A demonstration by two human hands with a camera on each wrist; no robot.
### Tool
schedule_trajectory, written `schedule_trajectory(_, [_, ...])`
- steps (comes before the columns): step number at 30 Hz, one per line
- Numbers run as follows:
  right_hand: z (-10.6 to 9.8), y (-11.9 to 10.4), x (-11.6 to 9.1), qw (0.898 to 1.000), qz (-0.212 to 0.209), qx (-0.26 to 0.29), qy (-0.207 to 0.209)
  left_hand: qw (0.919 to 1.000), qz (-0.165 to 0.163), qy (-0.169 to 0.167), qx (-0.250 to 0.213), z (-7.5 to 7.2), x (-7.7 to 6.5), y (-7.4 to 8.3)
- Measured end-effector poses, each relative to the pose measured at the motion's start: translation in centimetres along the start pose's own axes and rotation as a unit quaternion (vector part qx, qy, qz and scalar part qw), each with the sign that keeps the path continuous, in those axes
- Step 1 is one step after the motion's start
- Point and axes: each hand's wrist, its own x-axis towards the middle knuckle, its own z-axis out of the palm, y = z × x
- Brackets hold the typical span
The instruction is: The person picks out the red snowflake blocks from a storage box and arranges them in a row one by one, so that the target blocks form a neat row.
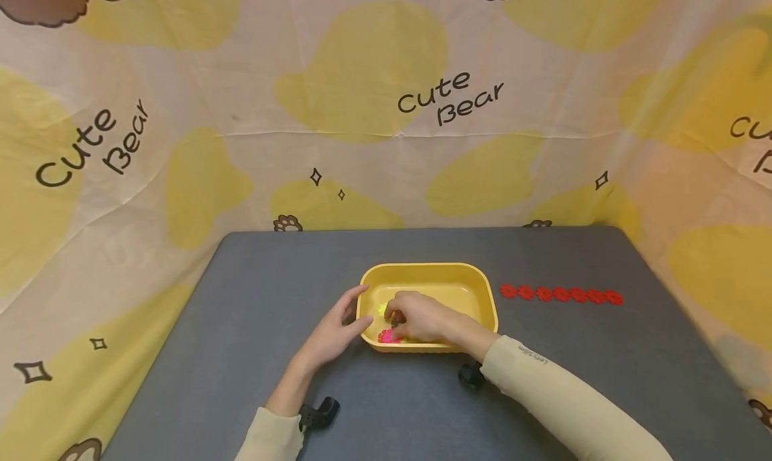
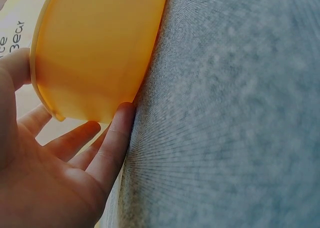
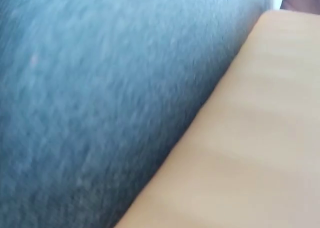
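Note:
A yellow plastic tray (image 1: 422,267) stands on the table, its outer wall (image 2: 100,53) filling the upper left wrist view. My left hand (image 1: 332,330) holds the tray's left end, with thumb and fingers spread round the rim and wall. Inside the tray, my right hand (image 1: 425,317) reaches down at the left side, fingers bent over small pieces. Beside its fingertips lie a yellow-green piece (image 1: 382,309) and a pink flower-shaped piece (image 1: 388,337). Something dark shows between thumb and fingers; whether they pinch it is unclear. The right wrist view shows only the tray's outer wall (image 3: 240,138) and part of a hand.
Several red flower-shaped pieces (image 1: 561,294) lie in a row on the grey table (image 1: 259,280), right of the tray. Behind the table hangs a patterned cloth (image 1: 362,66). A black wrist device (image 1: 319,413) sits by the left cuff, another (image 1: 471,375) by the right.

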Motion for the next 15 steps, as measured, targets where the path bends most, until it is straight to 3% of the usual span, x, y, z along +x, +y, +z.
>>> schedule_trajectory(4, [-0.5,0.4,-0.3,1.000,0.019,0.007,-0.004,1.0000,-0.003,-0.003,-0.001,-0.1,0.0,0.1])
schedule_trajectory(15, [-1.3,1.0,-0.8,1.000,0.021,0.003,0.016,1.0000,-0.006,-0.001,0.000,0.1,0.1,-0.1])
